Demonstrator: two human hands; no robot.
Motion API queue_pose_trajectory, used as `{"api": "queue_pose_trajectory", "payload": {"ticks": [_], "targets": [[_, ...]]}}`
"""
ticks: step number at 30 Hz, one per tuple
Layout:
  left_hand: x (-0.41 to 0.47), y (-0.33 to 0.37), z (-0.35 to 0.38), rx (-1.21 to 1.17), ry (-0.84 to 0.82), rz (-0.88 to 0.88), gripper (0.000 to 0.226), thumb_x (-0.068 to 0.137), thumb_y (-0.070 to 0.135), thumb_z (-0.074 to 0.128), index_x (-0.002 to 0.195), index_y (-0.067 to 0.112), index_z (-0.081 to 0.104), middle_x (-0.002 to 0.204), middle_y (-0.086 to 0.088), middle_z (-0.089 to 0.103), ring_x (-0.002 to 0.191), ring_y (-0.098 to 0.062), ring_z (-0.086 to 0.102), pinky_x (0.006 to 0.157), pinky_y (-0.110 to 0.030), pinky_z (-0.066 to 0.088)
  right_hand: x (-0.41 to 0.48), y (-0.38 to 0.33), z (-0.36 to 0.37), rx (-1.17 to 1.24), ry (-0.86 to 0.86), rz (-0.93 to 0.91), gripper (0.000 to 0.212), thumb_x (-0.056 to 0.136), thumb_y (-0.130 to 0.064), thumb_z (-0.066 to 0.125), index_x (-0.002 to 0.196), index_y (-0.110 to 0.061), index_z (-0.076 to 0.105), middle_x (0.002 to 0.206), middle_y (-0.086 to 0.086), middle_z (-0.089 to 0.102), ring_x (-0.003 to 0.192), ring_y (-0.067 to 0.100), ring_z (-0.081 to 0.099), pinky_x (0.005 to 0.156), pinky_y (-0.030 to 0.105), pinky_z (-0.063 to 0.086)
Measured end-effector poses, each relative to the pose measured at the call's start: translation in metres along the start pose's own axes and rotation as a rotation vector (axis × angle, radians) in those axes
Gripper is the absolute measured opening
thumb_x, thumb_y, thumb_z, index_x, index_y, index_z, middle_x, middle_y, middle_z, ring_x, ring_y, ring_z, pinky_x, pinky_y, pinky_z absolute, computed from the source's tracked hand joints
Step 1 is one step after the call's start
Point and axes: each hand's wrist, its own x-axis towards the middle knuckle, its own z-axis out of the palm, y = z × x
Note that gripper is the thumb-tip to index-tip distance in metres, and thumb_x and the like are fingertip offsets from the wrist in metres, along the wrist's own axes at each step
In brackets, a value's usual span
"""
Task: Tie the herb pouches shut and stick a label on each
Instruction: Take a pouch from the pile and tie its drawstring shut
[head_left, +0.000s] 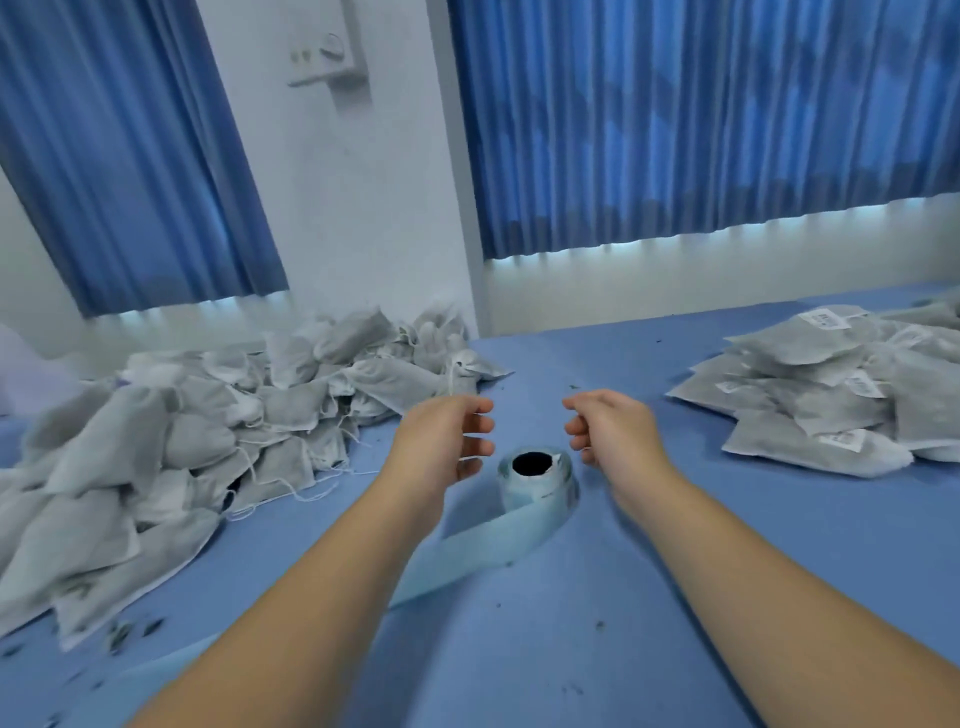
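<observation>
Blue table: left hand and right hand hover loosely curled, empty, over roll; left forearm could drag its strip.

Plain white wall stood between two blue curtains. Light glowed under their hems. Blue cloth covered the bench.

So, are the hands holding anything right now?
Left hand may pinch the end of a pouch drawstring, too blurred to tell. Right hand looks empty.
</observation>
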Motion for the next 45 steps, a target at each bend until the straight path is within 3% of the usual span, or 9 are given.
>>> {"api": "queue_pose_trajectory", "payload": {"ticks": [11, 21, 27, 31, 34, 36, 38, 41, 45], "targets": [[0.100, -0.028, -0.076, 0.531, 0.093, -0.097, 0.002, 0.094, 0.013, 0.053, 0.095, 0.014, 0.054, 0.084, -0.004, 0.048, 0.072, -0.024, 0.053, 0.056, -0.025, 0.039, 0.030, 0.037, 0.005, -0.032, 0.030, 0.034, 0.012, 0.086, -0.010, 0.059, 0.076, -0.008, 0.066, 0.062, 0.001, 0.058, 0.051, 0.014, 0.047, 0.046, 0.025, 0.039], [0.170, -0.028, -0.075, 0.329, 0.194, -0.101, 0.046, 0.094, 0.018, 0.050, 0.137, 0.036, 0.052, 0.087, -0.001, 0.052, 0.067, -0.020, 0.049, 0.056, -0.026, 0.037, 0.032, 0.045, 0.007, -0.068, 0.003, 0.002, 0.021, 0.087, -0.011, 0.056, 0.070, -0.012, 0.068, 0.060, -0.002, 0.058, 0.044, 0.007, 0.046, 0.044, 0.021, 0.039], [0.171, -0.033, -0.072, 0.257, 0.270, -0.029, 0.024, 0.091, 0.009, 0.050, 0.110, 0.011, 0.064, 0.083, -0.007, 0.057, 0.070, -0.022, 0.052, 0.054, -0.025, 0.034, 0.029, 0.043, 0.006, -0.099, -0.005, -0.003, 0.020, 0.087, -0.013, 0.055, 0.072, -0.011, 0.068, 0.062, -0.002, 0.058, 0.047, 0.008, 0.046, 0.047, 0.022, 0.040], [0.154, -0.023, -0.066, 0.303, 0.281, 0.090, 0.008, 0.086, 0.016, 0.057, 0.081, 0.017, 0.064, 0.079, -0.005, 0.055, 0.069, -0.021, 0.048, 0.057, -0.025, 0.036, 0.028, 0.042, 0.005, -0.106, -0.009, -0.002, 0.019, 0.086, -0.013, 0.056, 0.072, -0.011, 0.068, 0.059, -0.004, 0.058, 0.047, 0.009, 0.046, 0.047, 0.024, 0.040], [0.135, -0.011, -0.061, 0.463, 0.280, 0.208, 0.027, 0.069, 0.033, 0.052, 0.078, 0.011, 0.067, 0.062, 0.001, 0.049, 0.065, -0.023, 0.041, 0.063, -0.031, 0.040, 0.027, 0.043, 0.005, -0.120, -0.011, -0.004, 0.021, 0.086, -0.013, 0.056, 0.070, -0.014, 0.069, 0.056, -0.007, 0.059, 0.046, 0.007, 0.048, 0.046, 0.023, 0.040], [0.125, -0.003, -0.058, 0.512, 0.286, 0.295, 0.027, 0.075, 0.026, 0.052, 0.081, 0.008, 0.071, 0.069, -0.003, 0.054, 0.067, -0.022, 0.045, 0.070, -0.038, 0.052, 0.025, 0.043, 0.005, -0.126, -0.017, -0.010, 0.022, 0.086, -0.013, 0.056, 0.068, -0.014, 0.069, 0.057, -0.007, 0.059, 0.046, 0.007, 0.048, 0.045, 0.022, 0.040], [0.112, 0.003, -0.055, 0.416, 0.296, 0.338, 0.018, 0.081, 0.016, 0.055, 0.071, 0.018, 0.070, 0.069, 0.001, 0.057, 0.064, -0.018, 0.048, 0.067, -0.030, 0.052, 0.023, 0.044, 0.005, -0.134, -0.022, -0.022, 0.022, 0.086, -0.013, 0.056, 0.068, -0.014, 0.069, 0.060, -0.005, 0.060, 0.049, 0.008, 0.050, 0.047, 0.022, 0.040], [0.087, 0.011, -0.055, 0.237, 0.307, 0.401, 0.025, 0.086, 0.019, 0.064, 0.070, 0.036, 0.072, 0.062, 0.021, 0.066, 0.051, 0.007, 0.054, 0.052, -0.007, 0.044, 0.019, 0.041, 0.004, -0.186, -0.009, -0.078, 0.020, 0.086, -0.015, 0.056, 0.071, -0.016, 0.069, 0.067, -0.001, 0.061, 0.055, 0.012, 0.050, 0.054, 0.024, 0.042], [0.048, 0.017, -0.048, -0.075, 0.197, 0.371, 0.007, 0.073, 0.030, 0.074, 0.074, 0.026, 0.080, 0.086, 0.009, 0.075, 0.075, -0.003, 0.064, 0.060, -0.018, 0.045, 0.005, 0.029, 0.005, -0.383, 0.020, -0.354, 0.018, 0.089, -0.022, 0.058, 0.074, -0.016, 0.064, 0.071, 0.000, 0.061, 0.063, 0.009, 0.048, 0.054, 0.013, 0.036]]}}
